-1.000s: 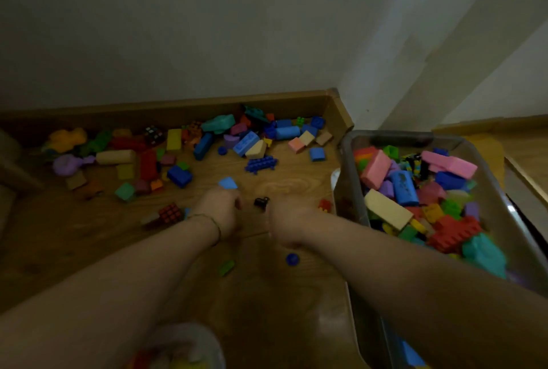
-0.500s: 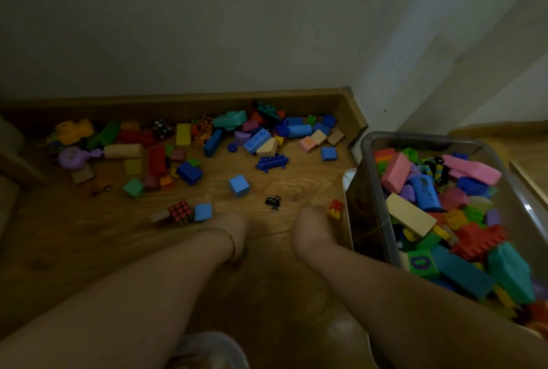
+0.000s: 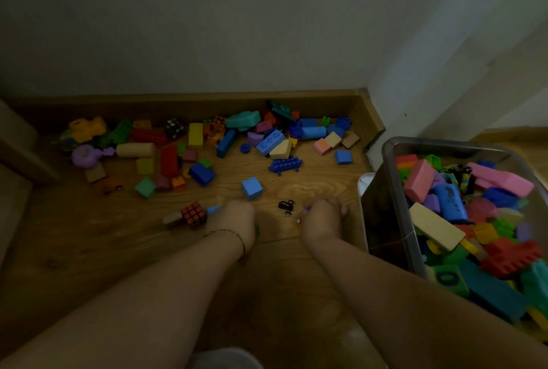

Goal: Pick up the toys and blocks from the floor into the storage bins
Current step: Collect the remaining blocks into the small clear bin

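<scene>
Two-handed, working low over the wooden floor (image 3: 296, 253). Keeping left hand (image 3: 234, 220) knuckles-up with fingers curled under, gripping what is showing as a green piece (image 3: 257, 230) at its inner edge. Keeping right hand (image 3: 321, 217) likewise curled, pinching a blue piece (image 3: 308, 208) at the fingertips. Judging both grips from slivers only.

Logging nearest loose items:
- blue cube (image 3: 252, 187): sitting just ahead of left hand, slightly toward the middle, nearer to it than to right hand.
- black toy (image 3: 286, 205): lying between the two hands, a shade closer to right hand.
- puzzle cube (image 3: 193, 214): resting just outboard of left hand, touching a tan block (image 3: 172, 219).

Finding no long axis on blue cube: showing near-equal faces, matte, foam-like by appearance, turning one corner toward the camera.

Placing storage bin (image 3: 381, 220) to the right of right hand, its near wall just beside that wrist, already heaping with blocks. Judging right hand as having the shorter carry to the bin, left hand the shorter reach to blue cube.

Recording main pile (image 3: 225, 140) stretching left-to-right along the baseboard (image 3: 178, 104), well beyond both hands, not yet gathered.
</scene>
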